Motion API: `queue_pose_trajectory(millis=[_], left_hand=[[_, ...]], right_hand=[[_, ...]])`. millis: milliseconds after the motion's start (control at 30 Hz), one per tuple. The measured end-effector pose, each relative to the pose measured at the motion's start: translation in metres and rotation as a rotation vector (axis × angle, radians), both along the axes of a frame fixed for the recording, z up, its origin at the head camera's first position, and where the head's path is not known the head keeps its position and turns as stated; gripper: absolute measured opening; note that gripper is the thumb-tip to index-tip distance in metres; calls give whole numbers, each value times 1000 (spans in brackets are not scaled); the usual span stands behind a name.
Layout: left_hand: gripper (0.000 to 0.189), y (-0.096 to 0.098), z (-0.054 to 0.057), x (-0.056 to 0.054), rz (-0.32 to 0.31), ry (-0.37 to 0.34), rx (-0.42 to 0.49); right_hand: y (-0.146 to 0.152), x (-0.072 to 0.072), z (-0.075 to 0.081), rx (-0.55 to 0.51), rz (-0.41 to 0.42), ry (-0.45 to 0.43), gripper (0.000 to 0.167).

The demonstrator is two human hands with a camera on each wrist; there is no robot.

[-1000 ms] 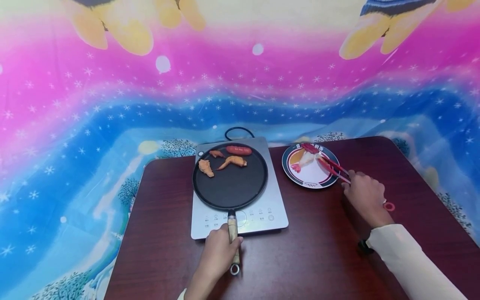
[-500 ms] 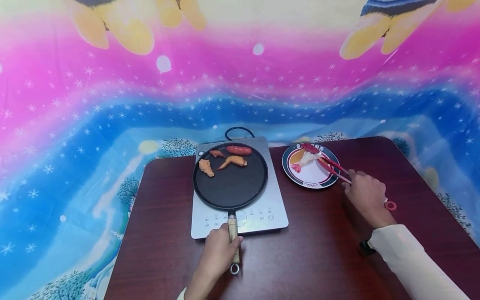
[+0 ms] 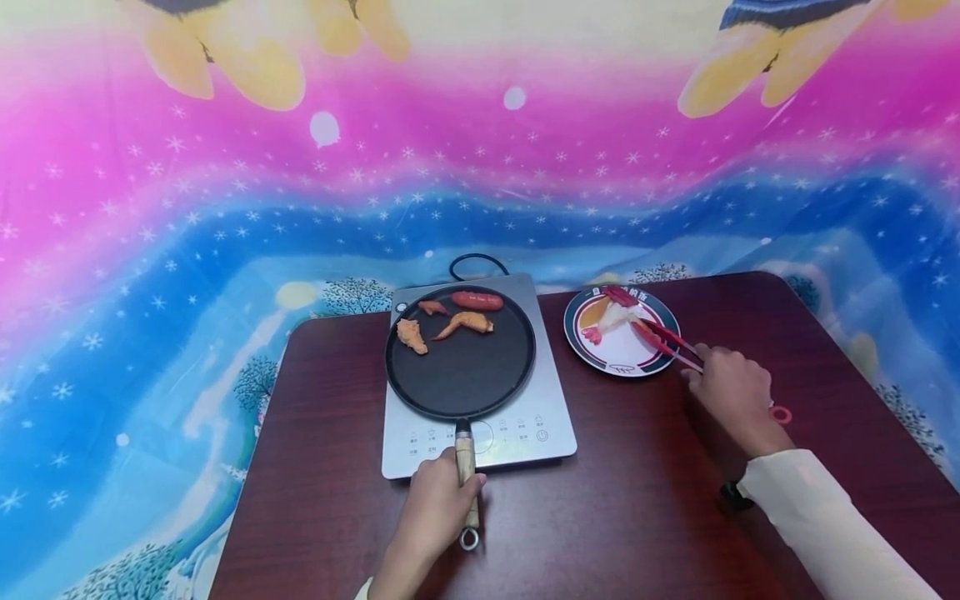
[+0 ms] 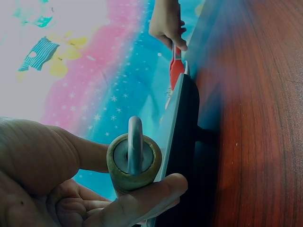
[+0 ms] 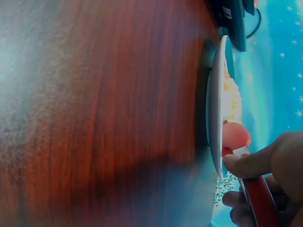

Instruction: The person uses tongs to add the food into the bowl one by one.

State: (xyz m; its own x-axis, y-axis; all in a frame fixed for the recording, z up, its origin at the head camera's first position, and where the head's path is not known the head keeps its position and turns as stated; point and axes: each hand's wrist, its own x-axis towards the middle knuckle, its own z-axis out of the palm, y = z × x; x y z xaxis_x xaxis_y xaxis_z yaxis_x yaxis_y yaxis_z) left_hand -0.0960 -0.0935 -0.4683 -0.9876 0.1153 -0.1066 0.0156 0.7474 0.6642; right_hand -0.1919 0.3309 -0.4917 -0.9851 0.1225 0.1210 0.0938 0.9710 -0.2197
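In the head view my left hand [image 3: 442, 492] grips the pale handle [image 3: 466, 458] of a black frying pan [image 3: 465, 375]. The left wrist view shows its ringed end [image 4: 135, 146] between thumb and fingers. My right hand [image 3: 731, 387] holds red tongs [image 3: 675, 337], their tips over a dark-rimmed plate [image 3: 622, 354]. At the tips lies a pale prawn [image 3: 617, 317] with a red tail, beside a dark red piece [image 3: 619, 295]. In the right wrist view, one rounded red tong head [image 5: 236, 135] sits close to the breaded-looking food [image 5: 232, 101] on the plate.
The pan stands on a silver induction cooker [image 3: 555, 433] with a black cable [image 3: 480, 256] behind. In the pan lie a sausage [image 3: 477, 300], a chicken wing [image 3: 468, 322], a breaded piece [image 3: 412, 335] and a small brown piece [image 3: 432, 307]. A patterned cloth backs the brown table [image 3: 600, 533].
The arms of the tongs have drawn closer together at the prawn, the upper one moving down toward the lower. My left hand and the pan stay where they were.
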Motion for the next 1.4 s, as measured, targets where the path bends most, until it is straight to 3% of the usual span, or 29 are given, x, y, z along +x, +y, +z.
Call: queue_pose_trajectory(millis=[400, 633, 933, 1167, 1400], left_hand=[[30, 0, 1, 0, -3, 4, 2], [28, -1, 1, 0, -9, 23, 2], [28, -1, 1, 0, -9, 20, 1], [25, -1, 0, 0, -18, 28, 4], [27, 0, 0, -1, -3, 12, -6]], right_hand=[[2, -2, 5, -121, -12, -99, 48], [0, -4, 5, -141, -41, -150, 61], [-1, -4, 2, -181, -68, -160, 55], [1, -3, -3, -234, -99, -165, 64], [1, -4, -4, -236, -103, -153, 62]])
